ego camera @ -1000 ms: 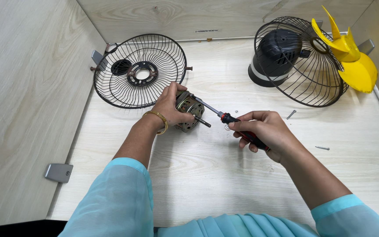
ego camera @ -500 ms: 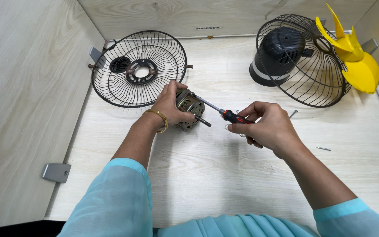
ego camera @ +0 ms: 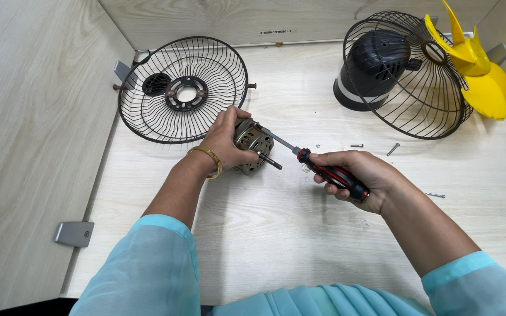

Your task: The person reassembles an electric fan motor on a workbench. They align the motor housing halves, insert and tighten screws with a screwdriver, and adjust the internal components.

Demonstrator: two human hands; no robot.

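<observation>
My left hand [ego camera: 225, 137] grips a small metal fan motor [ego camera: 252, 142] that rests on the light wooden table [ego camera: 276, 234], its shaft pointing toward me and to the right. My right hand [ego camera: 363, 175] holds a screwdriver [ego camera: 323, 169] with a red and black handle. The screwdriver's metal tip touches the upper side of the motor. A gold bangle sits on my left wrist.
A black wire fan guard [ego camera: 183, 88] lies flat behind the motor. At the back right stand a black motor housing [ego camera: 376, 67], a second wire guard [ego camera: 417, 88] and a yellow fan blade [ego camera: 475, 70]. Loose screws [ego camera: 392, 148] lie near them. Wooden walls bound the table.
The view has shifted slightly. My right hand with the screwdriver has turned a little while its tip stays at the motor. My left hand keeps hold of the motor.
</observation>
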